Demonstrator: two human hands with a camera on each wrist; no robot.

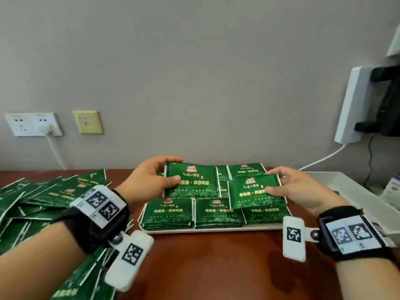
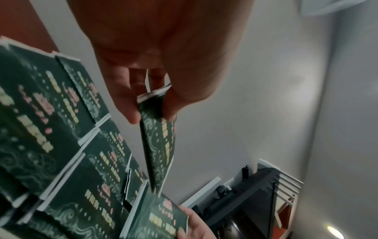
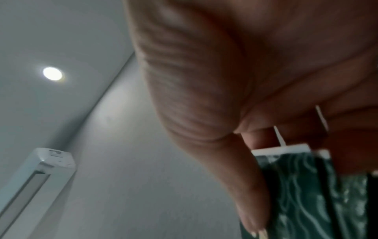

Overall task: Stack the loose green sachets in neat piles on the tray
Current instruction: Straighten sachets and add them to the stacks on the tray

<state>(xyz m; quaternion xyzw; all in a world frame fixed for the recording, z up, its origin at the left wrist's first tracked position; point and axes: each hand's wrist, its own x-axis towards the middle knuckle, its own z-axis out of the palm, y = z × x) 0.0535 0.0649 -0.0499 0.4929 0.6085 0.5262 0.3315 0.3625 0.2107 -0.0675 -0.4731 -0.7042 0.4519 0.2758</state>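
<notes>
Left hand: the left hand (image 1: 149, 180) held a small bundle of green sachets (image 1: 191, 182) over the tray's far-left corner, thumb on top, fingers (image 2: 124, 103) curled round the far edge; clamped, not loose.
Why held so: gripping by the edges looked like a way to keep the bundle squared before it went onto a pile.
Right hand: the right hand (image 1: 296, 187) pinched a second bundle (image 1: 255, 191) by its right edge, thumb on its face, fingers beneath; it sat tilted, overlapping the piles under it.
Why tilted: my read was that it was not yet set down, just being lined up with a far-right pile.
Tray: the white tray (image 1: 216, 230) lay on the tabletop (image 1: 216, 267), right beneath both sets of fingers.
Tray contents: three neat piles (image 1: 216, 213) ran along the near side, below the fingers; more sachets showed in the far row, partly hidden by the held bundles.
Loose heap: a scattered heap of sachets (image 1: 43, 195) lay on the tabletop, left of the left wrist, well apart from the tray.
Clear box: a clear box (image 1: 346, 187) stood just right of the right hand; contents could not be made out.
Progress: plenty remained unstacked, going by that heap.
</notes>
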